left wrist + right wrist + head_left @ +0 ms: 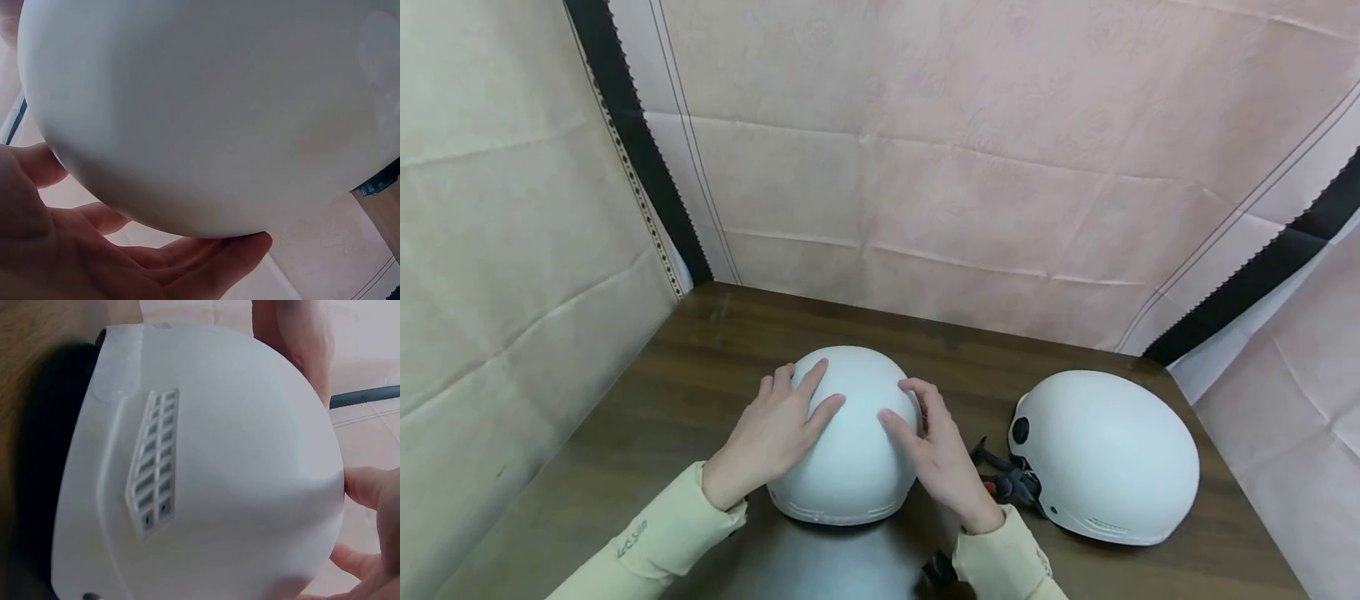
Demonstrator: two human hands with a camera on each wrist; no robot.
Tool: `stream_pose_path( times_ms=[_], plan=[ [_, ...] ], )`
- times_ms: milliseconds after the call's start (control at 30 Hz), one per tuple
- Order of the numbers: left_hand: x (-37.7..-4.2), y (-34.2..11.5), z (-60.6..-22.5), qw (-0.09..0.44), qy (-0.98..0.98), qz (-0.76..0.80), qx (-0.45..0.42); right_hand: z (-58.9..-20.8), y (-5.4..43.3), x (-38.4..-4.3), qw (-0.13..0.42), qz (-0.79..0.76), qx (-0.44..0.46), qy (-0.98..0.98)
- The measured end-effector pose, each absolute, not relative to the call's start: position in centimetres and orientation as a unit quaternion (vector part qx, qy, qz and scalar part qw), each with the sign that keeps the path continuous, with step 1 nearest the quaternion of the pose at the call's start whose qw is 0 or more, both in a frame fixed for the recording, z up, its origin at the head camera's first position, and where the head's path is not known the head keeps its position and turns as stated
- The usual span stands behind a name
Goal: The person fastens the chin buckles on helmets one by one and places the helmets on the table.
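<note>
A white helmet point(846, 425) sits dome up on the brown table, between my two hands. My left hand point(775, 425) rests on its left side with fingers spread along the shell; in the left wrist view those fingers point(206, 265) lie against the smooth dome. On the opposite side, my right hand point(936, 446) touches the shell with thumb and fingertips, and the other fingers are partly hidden. The right wrist view shows a grid-like vent point(153, 462) near the helmet's lower edge.
A second white helmet point(1108, 458) stands to the right, its black strap and buckle point(1011, 483) on the table point(715, 350). A black strap piece point(938, 568) lies by my right sleeve. Pale cloth walls point(925, 192) surround the table at the back and sides.
</note>
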State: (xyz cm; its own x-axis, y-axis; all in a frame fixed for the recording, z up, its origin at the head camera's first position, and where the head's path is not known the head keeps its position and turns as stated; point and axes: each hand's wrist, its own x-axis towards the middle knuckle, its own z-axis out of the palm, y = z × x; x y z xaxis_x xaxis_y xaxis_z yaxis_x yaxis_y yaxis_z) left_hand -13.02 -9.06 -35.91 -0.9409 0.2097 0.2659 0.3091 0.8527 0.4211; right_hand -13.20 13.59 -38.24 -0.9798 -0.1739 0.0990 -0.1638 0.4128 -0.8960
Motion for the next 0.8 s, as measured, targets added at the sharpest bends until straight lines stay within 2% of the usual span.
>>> stream_pose_path(
  times_ms=[500,800],
  plan=[
    [-14.2,-8.9,-36.4,0.05,-0.951,-0.269,-0.145,-38.8,14.8,-13.6,0.031,-0.541,-0.094,0.835],
    [-13.8,-9.3,-36.5,0.043,-0.945,-0.301,-0.123,-37.9,15.8,-14.0,0.083,-0.509,-0.128,0.847]
  ],
)
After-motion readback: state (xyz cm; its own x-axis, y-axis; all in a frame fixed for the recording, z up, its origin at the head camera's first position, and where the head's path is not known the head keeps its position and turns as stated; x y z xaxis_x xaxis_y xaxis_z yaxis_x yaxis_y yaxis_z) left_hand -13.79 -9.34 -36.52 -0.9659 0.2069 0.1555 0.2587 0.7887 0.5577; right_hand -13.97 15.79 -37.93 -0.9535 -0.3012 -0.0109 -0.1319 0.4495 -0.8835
